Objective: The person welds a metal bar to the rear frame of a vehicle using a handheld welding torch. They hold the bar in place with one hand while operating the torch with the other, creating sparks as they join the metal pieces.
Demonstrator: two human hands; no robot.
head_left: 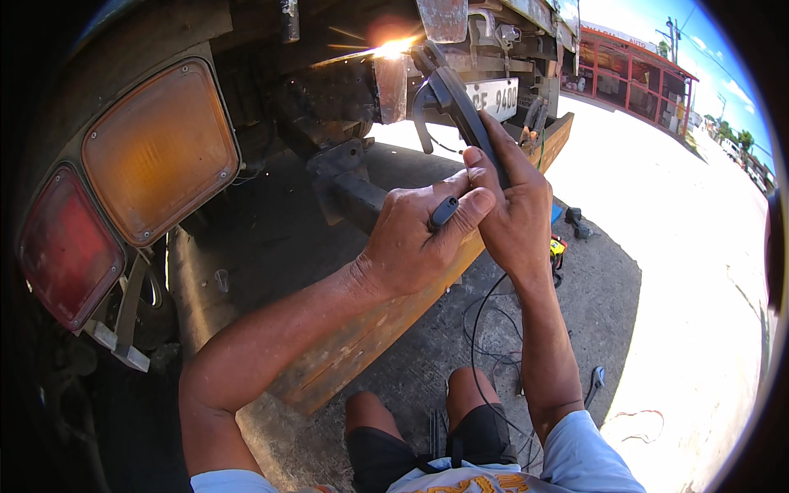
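Observation:
My right hand (518,193) is wrapped round a black welding electrode holder (464,111) that points up and away. At its jaws a bright welding arc (394,48) with sparks burns against a rusty metal bracket (389,86) under the truck's rear. My left hand (415,234) is closed round a dark handle (444,214), whose rounded end with a small hole sticks out by the thumb; the rest is hidden. Both hands touch, the left just below and left of the right.
Orange and red tail lights (160,152) stand at left. A long wooden beam (370,349) crosses below my forearms. A black cable (475,337), a yellow-and-black device (558,249) and a wrench (596,383) lie on the concrete. A plate (493,97) hangs behind the holder.

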